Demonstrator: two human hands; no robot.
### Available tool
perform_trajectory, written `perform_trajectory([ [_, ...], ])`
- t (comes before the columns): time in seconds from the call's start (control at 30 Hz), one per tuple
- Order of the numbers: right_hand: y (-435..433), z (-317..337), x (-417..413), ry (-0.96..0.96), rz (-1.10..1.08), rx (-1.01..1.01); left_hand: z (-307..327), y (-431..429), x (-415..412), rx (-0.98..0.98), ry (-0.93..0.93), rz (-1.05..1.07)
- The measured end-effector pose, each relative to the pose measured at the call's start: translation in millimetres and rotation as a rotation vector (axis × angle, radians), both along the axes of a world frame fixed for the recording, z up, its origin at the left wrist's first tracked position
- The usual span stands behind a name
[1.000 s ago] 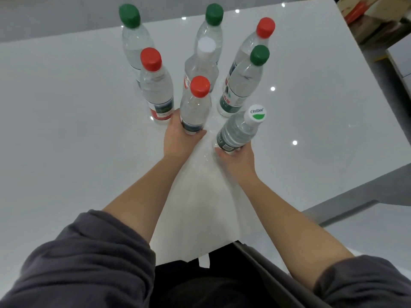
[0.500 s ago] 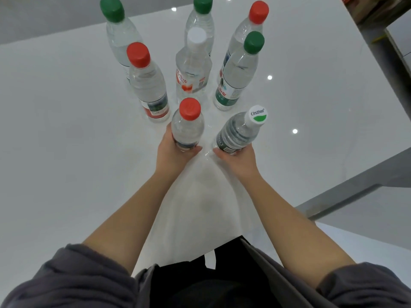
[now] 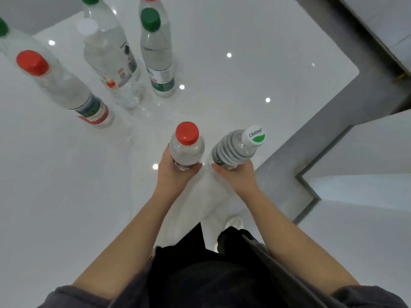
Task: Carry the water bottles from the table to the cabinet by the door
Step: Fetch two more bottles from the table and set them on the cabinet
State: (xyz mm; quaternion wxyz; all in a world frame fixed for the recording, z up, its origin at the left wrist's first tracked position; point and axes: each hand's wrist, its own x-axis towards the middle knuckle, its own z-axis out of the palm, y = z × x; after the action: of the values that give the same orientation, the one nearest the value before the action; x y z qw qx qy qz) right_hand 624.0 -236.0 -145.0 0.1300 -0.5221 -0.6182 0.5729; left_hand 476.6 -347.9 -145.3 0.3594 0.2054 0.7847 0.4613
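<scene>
Got my left hand [image 3: 175, 174] wrapped round the lower half of a small clear plastic water bottle with a red screw cap [image 3: 186, 150], and my right hand [image 3: 238, 176] curled round the bottom of a ribbed clear plastic bottle with a white and green cap [image 3: 233, 150]; the red one sits about upright, the ribbed one leans out to the right; both look lifted off the glossy white table [image 3: 244, 41] near its front edge, though my fingers hide the bases so I can't swear to it; the other bottles stand bunched further back, nearest being a red-capped bottle with a red label [image 3: 66, 90], a taller white-capped one [image 3: 111, 58] and a green-capped one [image 3: 158, 52]; they all look full, so I'd guess a decent weight each, nothing fragile; thin walls like these probably dent if squeezed, and smooth plastic can slip; the ribs should help my right; gripping low makes them top-heavy, so mid-body feels safer to me for the walk to the cabinet.
</scene>
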Motion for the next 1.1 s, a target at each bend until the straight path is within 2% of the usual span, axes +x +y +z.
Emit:
perform_trajectory([
  [0.23, 21.4, 19.2, 131.0, 0.013, -0.284, 0.036, 15.1, 57.3, 101.5, 0.034, -0.017, -0.240],
  [0.57, 32.0, 55.5, 316.2, -0.012, -0.615, 0.117, 52.9, 117.6, 268.4, 0.140, -0.032, -0.409],
  [0.8, 54.7, 115.9, 357.3, 0.077, -0.811, 0.271, 111.7, 170.1, 314.3, 0.304, 0.000, -0.588],
  [1.1, 82.8, 226.9, 364.7, 0.290, -0.900, 0.542, 231.6, 230.9, 328.8, 0.606, -0.047, -0.745],
])
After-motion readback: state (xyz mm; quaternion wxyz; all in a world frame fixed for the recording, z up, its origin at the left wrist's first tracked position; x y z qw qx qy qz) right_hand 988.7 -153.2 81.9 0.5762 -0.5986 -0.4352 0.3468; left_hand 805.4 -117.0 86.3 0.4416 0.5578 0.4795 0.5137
